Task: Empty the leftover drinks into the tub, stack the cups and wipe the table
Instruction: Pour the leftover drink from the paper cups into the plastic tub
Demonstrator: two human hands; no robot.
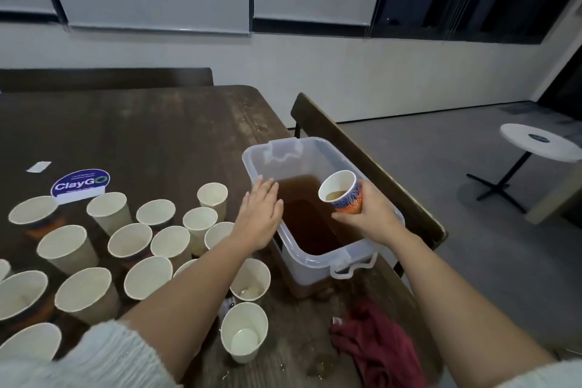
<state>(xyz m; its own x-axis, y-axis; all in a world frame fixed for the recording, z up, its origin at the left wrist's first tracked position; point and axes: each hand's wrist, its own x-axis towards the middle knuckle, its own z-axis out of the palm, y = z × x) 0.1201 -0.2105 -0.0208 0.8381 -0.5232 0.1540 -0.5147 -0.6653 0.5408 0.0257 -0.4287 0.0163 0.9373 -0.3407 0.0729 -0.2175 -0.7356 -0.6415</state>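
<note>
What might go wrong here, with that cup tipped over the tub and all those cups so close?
The cup in the right hand is tilted near the tub's right wall, so drink could run outside it. The tub stands at the table's edge; the left hand resting on its rim could nudge it off. The left forearm reaches over crowded upright cups and might topple one.

Legible: "ClayGO", white lettering on a blue oval table sign [80, 185] with white base, standing on the wooden table [151, 129] well left of the cup [341, 193] gripped by the right hand [370, 214]. Smaller lines on the sign too small to read. Dark round label on the white side table [540, 142] illegible.
</note>
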